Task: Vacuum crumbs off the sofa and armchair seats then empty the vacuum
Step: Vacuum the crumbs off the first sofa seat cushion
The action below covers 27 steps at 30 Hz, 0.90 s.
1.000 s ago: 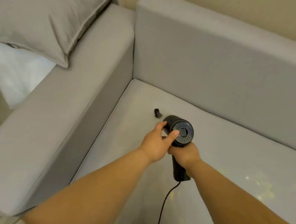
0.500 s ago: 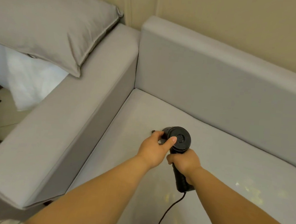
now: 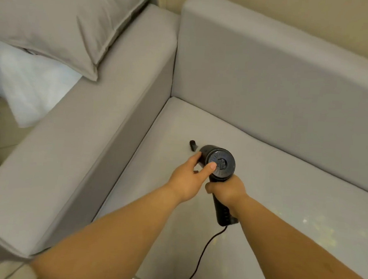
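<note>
Pillow: a grey fabric pillow [image 3: 63, 22] lies on the sofa's left armrest [image 3: 88, 137], far left, well apart from the work. Little risk there, I judge.

Nozzle: the small black nozzle tip [image 3: 192, 145] of the vacuum touches the grey sofa seat cushion [image 3: 252, 165] near the far-left corner. If it tilts or lifts off the fabric, suction would miss crumbs in the seam.

Left hand: the left hand [image 3: 190, 174] cups the barrel, fingers curled round its side and thumb pressed on the round rear cap. That cap looks like a vent; a thumb covering it could choke airflow, or loosen the cap and spill dust.

Vacuum: the black handheld corded vacuum [image 3: 219, 163] sits over the seat's left part, nose pointing far-left.

Right hand: the right hand [image 3: 226, 190] grips the handle, fist closed round it.

Cord: the thin black cord [image 3: 202, 254] trails near, toward the sofa's front edge; it could snag and jerk the tool.

Crumbs: pale yellowish crumbs [image 3: 315, 231] speckle the seat at right, not yet reached and easily missed.
</note>
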Available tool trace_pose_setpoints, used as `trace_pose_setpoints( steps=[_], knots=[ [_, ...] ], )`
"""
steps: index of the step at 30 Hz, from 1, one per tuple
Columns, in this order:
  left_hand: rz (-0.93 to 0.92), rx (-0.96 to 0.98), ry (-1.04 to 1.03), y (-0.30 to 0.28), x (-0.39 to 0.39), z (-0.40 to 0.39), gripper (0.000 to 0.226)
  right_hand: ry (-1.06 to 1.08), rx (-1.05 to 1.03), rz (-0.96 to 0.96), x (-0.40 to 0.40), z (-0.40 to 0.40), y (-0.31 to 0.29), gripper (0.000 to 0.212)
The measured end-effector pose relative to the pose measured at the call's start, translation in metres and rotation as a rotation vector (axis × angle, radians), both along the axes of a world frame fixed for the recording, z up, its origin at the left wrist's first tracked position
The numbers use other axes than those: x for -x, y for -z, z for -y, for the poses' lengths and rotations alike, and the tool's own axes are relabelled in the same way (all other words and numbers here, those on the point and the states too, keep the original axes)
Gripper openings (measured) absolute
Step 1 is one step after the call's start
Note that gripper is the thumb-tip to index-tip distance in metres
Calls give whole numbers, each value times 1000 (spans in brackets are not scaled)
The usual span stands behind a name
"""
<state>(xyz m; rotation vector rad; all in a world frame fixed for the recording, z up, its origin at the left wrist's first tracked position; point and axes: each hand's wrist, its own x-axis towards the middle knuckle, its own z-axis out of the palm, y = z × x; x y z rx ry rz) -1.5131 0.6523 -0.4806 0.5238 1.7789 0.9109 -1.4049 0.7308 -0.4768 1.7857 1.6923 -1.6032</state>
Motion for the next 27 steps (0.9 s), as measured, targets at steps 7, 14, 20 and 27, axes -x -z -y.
trace_pose_setpoints(
  steps=[7,14,20,27],
  knots=[
    [7,0,20,-19,-17,-5,73,19,-3,44,-19,0,-30,20],
    [-105,-35,-130,-23,23,6,73,-48,-61,-85,34,2,-24,23],
    [-89,20,-135,2,46,22,73,-111,26,-87,56,11,4,26],
    [-59,17,-125,3,1,18,76,-87,41,-40,10,8,6,23]
  ],
)
